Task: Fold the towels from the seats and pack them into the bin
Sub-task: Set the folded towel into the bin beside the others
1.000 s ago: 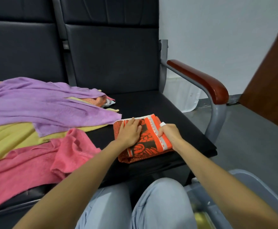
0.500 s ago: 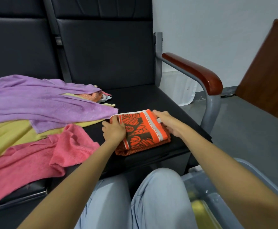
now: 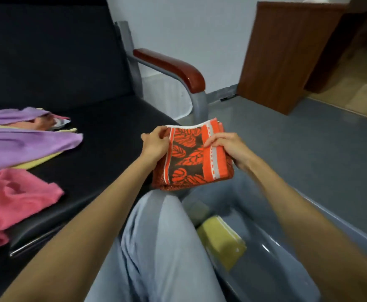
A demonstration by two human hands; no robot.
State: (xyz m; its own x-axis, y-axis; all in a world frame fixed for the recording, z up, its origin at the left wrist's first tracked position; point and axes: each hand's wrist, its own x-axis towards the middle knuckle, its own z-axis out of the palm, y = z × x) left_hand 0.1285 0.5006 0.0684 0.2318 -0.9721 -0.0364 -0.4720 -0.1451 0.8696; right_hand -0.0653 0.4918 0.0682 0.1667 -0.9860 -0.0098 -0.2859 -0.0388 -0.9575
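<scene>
A folded orange towel (image 3: 191, 159) with a brown leaf pattern hangs in the air past the seat's front right corner, above the grey bin (image 3: 335, 227). My left hand (image 3: 155, 143) grips its left edge and my right hand (image 3: 227, 146) grips its right edge. A folded yellow towel (image 3: 220, 240) lies inside the bin. On the black seat (image 3: 108, 153) to the left lie loose towels: a purple one (image 3: 25, 142), a yellow one (image 3: 41, 161) under it and a pink one (image 3: 14, 199) nearest me.
A chair armrest (image 3: 174, 66) with a red-brown pad and grey metal post stands behind the held towel. A wooden cabinet (image 3: 287, 55) is at the back right on the grey floor. My knees in light jeans (image 3: 163, 247) sit between seat and bin.
Both hands have lifted the folded orange towel off the seat and carried it right, over the bin. The view has swung to the right and down.
</scene>
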